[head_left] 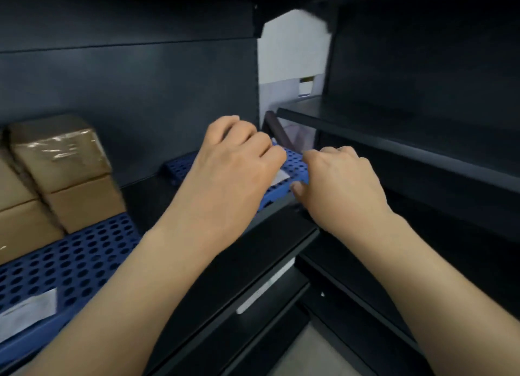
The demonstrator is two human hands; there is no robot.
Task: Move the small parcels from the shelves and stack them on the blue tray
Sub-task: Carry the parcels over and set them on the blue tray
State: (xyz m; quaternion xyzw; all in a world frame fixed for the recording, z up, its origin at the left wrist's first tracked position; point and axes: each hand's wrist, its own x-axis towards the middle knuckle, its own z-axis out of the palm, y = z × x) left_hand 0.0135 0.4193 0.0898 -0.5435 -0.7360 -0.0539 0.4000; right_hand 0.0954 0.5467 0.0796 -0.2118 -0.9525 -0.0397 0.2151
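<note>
I note no parcel in hand: left hand (233,161) curled over the far blue tray (183,167), hold unclear, right hand (340,178) pinching its corner, parcels (59,156) stacked on the near blue tray (84,257); likely repositioning, next needing an even two-handed pull.

Pretty dim overall, the black shelves (394,128) soak up most of the light. The brightest bit is the white wall (292,46) through the gap behind. The taped box (59,147) shows glare streaks and motion smear. The edges bend fisheye-style and go dark.
</note>
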